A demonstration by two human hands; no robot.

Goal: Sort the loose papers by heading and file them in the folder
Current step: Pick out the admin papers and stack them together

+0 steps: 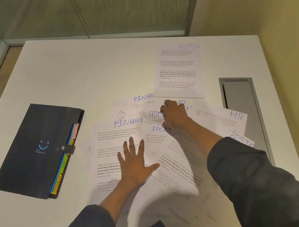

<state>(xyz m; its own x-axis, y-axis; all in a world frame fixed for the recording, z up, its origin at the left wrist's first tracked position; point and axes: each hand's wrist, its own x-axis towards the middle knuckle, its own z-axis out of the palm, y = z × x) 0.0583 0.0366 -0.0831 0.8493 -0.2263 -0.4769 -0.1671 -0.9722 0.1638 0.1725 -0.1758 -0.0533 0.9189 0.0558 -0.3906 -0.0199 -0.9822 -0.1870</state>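
White papers [150, 148] overlap on the surface [79, 75] beside the black folder [32, 150]; left hand [134, 163] presses flat, fingers spread, right hand [174, 116] fingers curled, pinching a sheet

Dark navy folder [32, 150] with pale blue smile mark and multicoloured tabs; white papers [119, 150] headed in blue ink; white worktop [83, 75].

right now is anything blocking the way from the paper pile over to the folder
On the table nothing visible lies between the paper pile and the folder; bare tabletop separates them. But the folder is closed, its strap snapped over the front edge, so it must be opened before any sheet goes in.
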